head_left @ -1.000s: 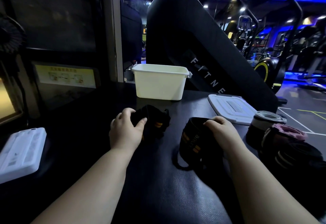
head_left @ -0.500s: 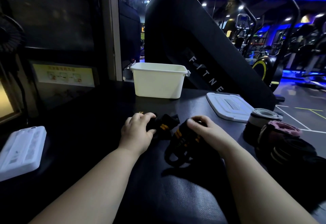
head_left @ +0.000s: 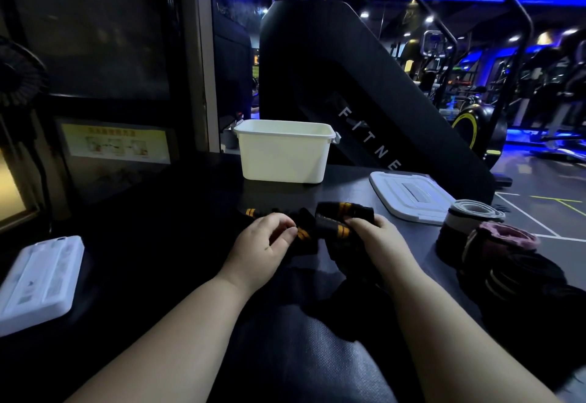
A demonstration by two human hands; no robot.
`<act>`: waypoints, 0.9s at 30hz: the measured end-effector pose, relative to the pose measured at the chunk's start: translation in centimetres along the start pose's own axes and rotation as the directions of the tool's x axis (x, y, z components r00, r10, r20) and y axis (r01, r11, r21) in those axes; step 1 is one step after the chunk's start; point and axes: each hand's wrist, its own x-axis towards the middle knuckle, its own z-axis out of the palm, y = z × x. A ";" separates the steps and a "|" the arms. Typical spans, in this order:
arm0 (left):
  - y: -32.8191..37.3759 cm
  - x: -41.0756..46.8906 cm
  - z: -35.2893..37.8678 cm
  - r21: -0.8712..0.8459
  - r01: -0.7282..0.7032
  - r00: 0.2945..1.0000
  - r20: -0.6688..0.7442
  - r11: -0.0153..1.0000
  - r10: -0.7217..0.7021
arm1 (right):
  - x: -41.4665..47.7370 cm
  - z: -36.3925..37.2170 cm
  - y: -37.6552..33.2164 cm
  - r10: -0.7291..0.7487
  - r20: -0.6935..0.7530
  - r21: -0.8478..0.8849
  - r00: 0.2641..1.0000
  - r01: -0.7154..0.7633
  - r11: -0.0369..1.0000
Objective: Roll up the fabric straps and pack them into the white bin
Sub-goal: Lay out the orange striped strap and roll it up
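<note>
A black fabric strap with orange stripes point(head_left: 341, 217) lies bunched on the dark table in front of me. My left hand point(head_left: 264, 244) pinches its left part between thumb and fingers. My right hand point(head_left: 377, 239) grips the thicker right part, fingers curled over it. A loose end of the strap with an orange mark point(head_left: 251, 211) trails off to the left. The white bin point(head_left: 282, 153) stands open behind the strap, a little beyond both hands; its inside is hidden from here.
The bin's white lid point(head_left: 410, 195) lies flat to the right. Several rolled straps, grey point(head_left: 469, 215), pink-topped point(head_left: 504, 241) and black point(head_left: 526, 279), sit at the table's right edge. A white flat device point(head_left: 38, 282) lies at the far left. A black gym machine rises behind the bin.
Both hands have come together toward the middle and moved forward, bringing the two bunched parts of the black strap side by side. A strap end now trails to the left.
</note>
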 end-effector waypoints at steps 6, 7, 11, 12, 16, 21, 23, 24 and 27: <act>3.0 -1.3 0.4 -0.166 0.221 0.941 0.296 0.961 -0.165 | -0.7 1.8 0.2 0.046 -0.056 0.173 0.997 -0.036 0.984; 3.5 -1.5 0.5 -0.185 0.256 0.928 0.322 0.949 -0.188 | -0.8 2.2 0.0 0.047 -0.083 0.164 0.995 -0.032 0.986; 5.3 -1.7 0.6 -0.388 0.478 0.867 0.353 0.788 -0.352 | -2.0 2.1 -1.1 0.015 -0.190 -0.055 0.982 -0.026 0.998; 5.7 -1.7 0.6 -0.442 0.523 0.846 0.367 0.728 -0.385 | -2.4 1.9 -1.4 -0.003 -0.198 -0.107 0.980 -0.018 0.994; 7.1 -2.4 0.5 -0.566 0.596 0.803 0.410 0.569 -0.433 | -5.3 1.2 -1.8 -0.094 -0.134 -0.257 0.986 0.057 0.965; 7.8 -3.5 0.4 -0.422 0.552 0.833 0.329 0.720 -0.446 | -9.1 0.3 -1.6 -0.376 -0.019 -0.356 0.927 0.345 0.869; 7.8 -3.8 0.3 -0.311 0.489 0.868 0.269 0.815 -0.418 | -10.0 0.1 -1.8 -0.379 0.037 -0.428 0.925 0.357 0.830; 7.9 -3.9 0.2 -0.265 0.461 0.881 0.250 0.847 -0.402 | -10.2 0.0 -1.9 -0.376 0.018 -0.451 0.927 0.343 0.824; 8.1 -4.2 -0.5 -0.173 0.397 0.908 0.218 0.902 -0.358 | -10.6 -0.8 -1.9 -0.351 -0.111 -0.416 0.930 0.278 0.866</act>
